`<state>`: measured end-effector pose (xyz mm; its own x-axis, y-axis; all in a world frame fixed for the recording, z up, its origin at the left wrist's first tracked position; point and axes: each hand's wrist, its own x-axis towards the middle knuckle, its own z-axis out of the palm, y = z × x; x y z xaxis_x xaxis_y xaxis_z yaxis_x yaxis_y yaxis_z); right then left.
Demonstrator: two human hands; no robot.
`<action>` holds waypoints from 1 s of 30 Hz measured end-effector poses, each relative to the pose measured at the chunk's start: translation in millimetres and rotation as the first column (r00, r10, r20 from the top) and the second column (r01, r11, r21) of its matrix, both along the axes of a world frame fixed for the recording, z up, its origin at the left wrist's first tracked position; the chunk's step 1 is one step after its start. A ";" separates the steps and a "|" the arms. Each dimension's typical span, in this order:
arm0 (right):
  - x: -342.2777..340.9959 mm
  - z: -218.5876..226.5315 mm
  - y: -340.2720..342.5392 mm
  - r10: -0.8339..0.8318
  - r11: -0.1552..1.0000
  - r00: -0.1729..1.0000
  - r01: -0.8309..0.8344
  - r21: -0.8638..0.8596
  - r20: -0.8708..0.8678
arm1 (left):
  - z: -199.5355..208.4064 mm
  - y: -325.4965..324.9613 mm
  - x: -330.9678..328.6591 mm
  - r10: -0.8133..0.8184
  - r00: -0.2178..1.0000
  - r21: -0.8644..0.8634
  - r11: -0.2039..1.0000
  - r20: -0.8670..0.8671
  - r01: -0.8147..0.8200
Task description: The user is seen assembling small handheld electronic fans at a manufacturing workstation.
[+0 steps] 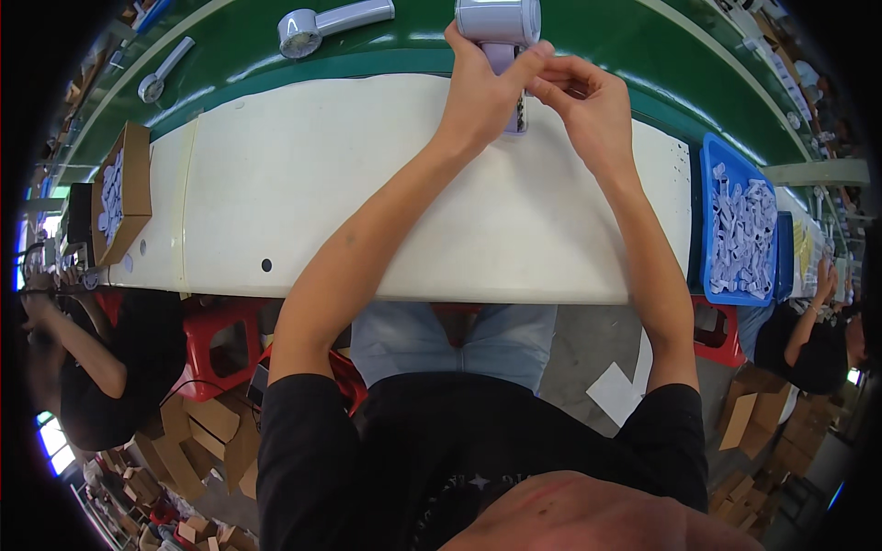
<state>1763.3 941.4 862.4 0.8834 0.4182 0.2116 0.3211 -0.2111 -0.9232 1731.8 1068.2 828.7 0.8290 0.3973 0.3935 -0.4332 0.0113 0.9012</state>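
Observation:
At the top middle, over the far edge of the white table, is a pale lavender handheld appliance with a cylindrical head and a straight handle. My left hand is wrapped around the handle below the head. Along the handle's lower part, dark and small inner details show at its right side. My right hand is beside the handle, its fingertips pinched together close to my left thumb. Whatever those fingertips hold, if anything, is too small to make out.
On the green conveyor beyond the table lie a similar appliance and a smaller-looking one. A blue crate of lavender parts stands at right, a cardboard box of parts at left. People sit on both sides, near red stools.

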 end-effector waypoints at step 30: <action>29.3 -2.0 -5.5 0.262 0.961 0.963 -0.254 -0.110 0.063 | 17.8 25.9 39.1 -0.391 0.913 -0.158 0.900 0.119 0.406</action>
<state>1792.6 935.9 860.4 0.7254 0.6523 0.2198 0.4457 -0.2017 -0.8722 1771.0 1094.1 846.5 0.9002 0.1090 0.4216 -0.4315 0.3533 0.8301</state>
